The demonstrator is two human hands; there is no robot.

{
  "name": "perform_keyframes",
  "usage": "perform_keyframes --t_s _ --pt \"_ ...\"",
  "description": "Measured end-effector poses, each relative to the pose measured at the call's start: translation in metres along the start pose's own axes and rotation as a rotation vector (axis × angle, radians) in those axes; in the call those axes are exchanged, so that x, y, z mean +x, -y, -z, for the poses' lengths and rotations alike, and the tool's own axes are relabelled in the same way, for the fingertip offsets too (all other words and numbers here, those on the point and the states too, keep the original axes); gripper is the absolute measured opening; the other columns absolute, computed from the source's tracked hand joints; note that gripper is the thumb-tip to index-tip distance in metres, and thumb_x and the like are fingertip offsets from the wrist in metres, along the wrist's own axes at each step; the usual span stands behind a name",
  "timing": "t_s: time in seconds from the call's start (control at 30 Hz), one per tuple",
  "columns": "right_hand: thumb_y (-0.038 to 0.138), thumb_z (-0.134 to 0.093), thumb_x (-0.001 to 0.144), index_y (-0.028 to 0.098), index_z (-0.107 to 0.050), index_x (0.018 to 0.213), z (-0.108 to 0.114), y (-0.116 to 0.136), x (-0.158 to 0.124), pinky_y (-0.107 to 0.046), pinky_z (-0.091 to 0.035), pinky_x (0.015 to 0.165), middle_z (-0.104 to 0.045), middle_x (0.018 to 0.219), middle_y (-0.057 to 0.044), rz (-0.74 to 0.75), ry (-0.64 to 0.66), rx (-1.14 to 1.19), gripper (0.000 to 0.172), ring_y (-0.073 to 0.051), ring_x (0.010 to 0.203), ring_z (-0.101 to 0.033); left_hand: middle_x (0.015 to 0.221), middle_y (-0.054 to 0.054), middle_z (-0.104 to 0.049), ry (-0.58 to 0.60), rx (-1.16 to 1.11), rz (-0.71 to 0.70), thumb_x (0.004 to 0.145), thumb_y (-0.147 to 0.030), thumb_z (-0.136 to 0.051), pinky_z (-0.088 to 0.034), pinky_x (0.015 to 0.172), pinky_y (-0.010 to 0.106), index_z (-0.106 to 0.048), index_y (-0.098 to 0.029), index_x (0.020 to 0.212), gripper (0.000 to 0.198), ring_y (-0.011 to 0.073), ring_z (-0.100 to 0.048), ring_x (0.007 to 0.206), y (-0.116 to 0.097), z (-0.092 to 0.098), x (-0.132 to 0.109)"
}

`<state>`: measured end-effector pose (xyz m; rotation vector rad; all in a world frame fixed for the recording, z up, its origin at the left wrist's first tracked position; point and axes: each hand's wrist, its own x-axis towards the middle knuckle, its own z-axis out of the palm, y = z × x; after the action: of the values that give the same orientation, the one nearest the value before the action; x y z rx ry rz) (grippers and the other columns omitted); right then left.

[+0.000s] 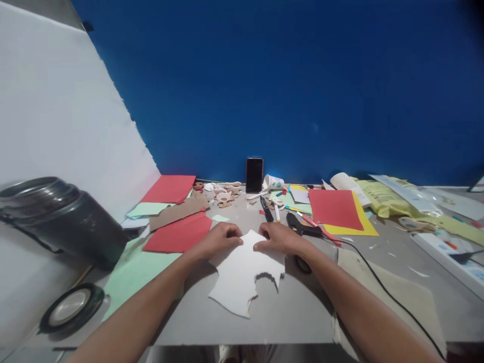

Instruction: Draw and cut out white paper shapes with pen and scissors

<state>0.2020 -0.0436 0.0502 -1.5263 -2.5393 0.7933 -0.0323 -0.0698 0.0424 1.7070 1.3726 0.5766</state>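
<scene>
A white sheet of card with jagged, cut-out edges [240,272] is held above the front middle of the table. My left hand [221,240] pinches its upper left edge, thumb on top and fingers curled behind. On the upper right edge, my right hand [278,239] grips it the same way. A ragged notch opens in the card's lower right side. Just beyond my right hand lies a black glue gun [302,227] with its cord. A black pen [266,209] and a white marker [277,212] lie past the card.
A phone [254,175] stands against the blue wall beside a tipped paper cup [274,182]. Red paper [335,207] lies right, more red sheets [179,234] left. A dark flask [64,217] and its round lid [71,306] are far left. The cord [381,285] crosses the right side.
</scene>
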Motion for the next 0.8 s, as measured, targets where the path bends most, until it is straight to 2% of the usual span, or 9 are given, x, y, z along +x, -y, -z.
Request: perform_keyframes --t_s 0.07,0.2,0.33,0.47,0.53,0.6,0.67,0.73,0.8 --pt "0.056 -0.072 0.078 0.022 -0.061 0.089 -0.001 -0.001 0.001 -0.025 -0.031 0.059 -0.068 0.093 -0.001 0.004 -0.013 0.027 0.038 -0.016 0.077 -0.058 0.074 0.003 -0.070 -0.017 -0.033 0.003 0.073 -0.033 -0.068 -0.044 0.062 0.030 -0.072 -0.018 0.076 0.017 0.0203 -0.064 0.072 0.001 0.000 0.001" --pt "0.055 -0.072 0.079 0.021 -0.061 0.087 -0.003 -0.005 0.004 -0.025 -0.031 0.059 -0.068 0.089 -0.001 0.011 -0.049 0.041 0.037 -0.016 0.076 -0.057 0.073 0.003 -0.072 -0.129 -0.033 -0.022 0.071 -0.031 -0.070 -0.046 0.062 0.030 -0.075 -0.018 0.074 0.015 0.0202 -0.064 0.072 0.004 -0.003 0.002" --pt "0.054 -0.071 0.080 0.021 -0.060 0.085 -0.004 -0.006 0.004 -0.025 -0.031 0.059 -0.066 0.085 0.000 0.018 -0.041 0.055 0.035 -0.016 0.074 -0.057 0.068 0.001 -0.067 -0.198 0.005 -0.045 0.072 -0.032 -0.069 -0.043 0.060 0.029 -0.069 -0.018 0.068 0.014 0.0180 -0.060 0.067 0.002 -0.010 0.002" --pt "0.054 -0.070 0.081 0.020 -0.059 0.081 -0.004 -0.006 0.003 -0.026 -0.029 0.059 -0.066 0.084 -0.001 0.024 -0.026 0.023 0.036 -0.015 0.073 -0.056 0.070 0.001 -0.064 -0.205 0.168 -0.068 0.080 -0.033 -0.060 -0.041 0.060 0.029 -0.060 -0.020 0.070 0.016 0.0181 -0.057 0.068 -0.001 -0.010 0.002" --pt "0.054 -0.070 0.081 0.020 -0.057 0.079 -0.004 -0.008 0.004 -0.026 -0.029 0.058 -0.065 0.084 -0.001 0.027 -0.015 -0.012 0.036 -0.015 0.073 -0.055 0.073 0.001 -0.064 -0.245 0.286 -0.078 0.087 -0.036 -0.052 -0.042 0.063 0.031 -0.056 -0.022 0.073 0.020 0.0192 -0.057 0.070 0.001 0.003 0.003" --pt "0.054 -0.069 0.081 0.020 -0.057 0.078 -0.004 -0.011 0.004 -0.027 -0.028 0.058 -0.066 0.084 -0.001 0.033 0.009 -0.051 0.036 -0.016 0.073 -0.056 0.076 0.004 -0.063 -0.370 0.417 -0.049 0.093 -0.039 -0.042 -0.043 0.067 0.034 -0.052 -0.023 0.073 0.027 0.0213 -0.057 0.072 0.007 0.026 0.004" --pt "0.055 -0.070 0.081 0.021 -0.058 0.079 -0.005 -0.013 0.005 -0.027 -0.029 0.058 -0.066 0.087 -0.002 0.042 0.045 -0.088 0.036 -0.017 0.075 -0.058 0.081 0.007 -0.065 -0.502 0.522 -0.016 0.092 -0.033 -0.039 -0.044 0.073 0.036 -0.052 -0.022 0.074 0.025 0.0240 -0.058 0.078 0.014 0.052 0.003" --pt "0.056 -0.070 0.081 0.021 -0.061 0.082 -0.005 -0.013 0.005 -0.027 -0.030 0.058 -0.068 0.091 -0.003 0.044 0.072 -0.111 0.036 -0.019 0.079 -0.059 0.085 0.008 -0.067 -0.480 0.555 0.004 0.087 -0.029 -0.046 -0.045 0.077 0.036 -0.055 -0.022 0.074 0.017 0.0250 -0.060 0.083 0.021 0.072 0.001" --pt "0.057 -0.070 0.081 0.021 -0.061 0.083 -0.004 -0.012 0.004 -0.027 -0.030 0.058 -0.069 0.092 -0.004 0.042 0.089 -0.120 0.036 -0.020 0.080 -0.061 0.089 0.009 -0.069 -0.418 0.536 0.009 0.082 -0.033 -0.055 -0.046 0.082 0.036 -0.060 -0.021 0.076 0.015 0.0267 -0.061 0.090 0.024 0.080 -0.001"
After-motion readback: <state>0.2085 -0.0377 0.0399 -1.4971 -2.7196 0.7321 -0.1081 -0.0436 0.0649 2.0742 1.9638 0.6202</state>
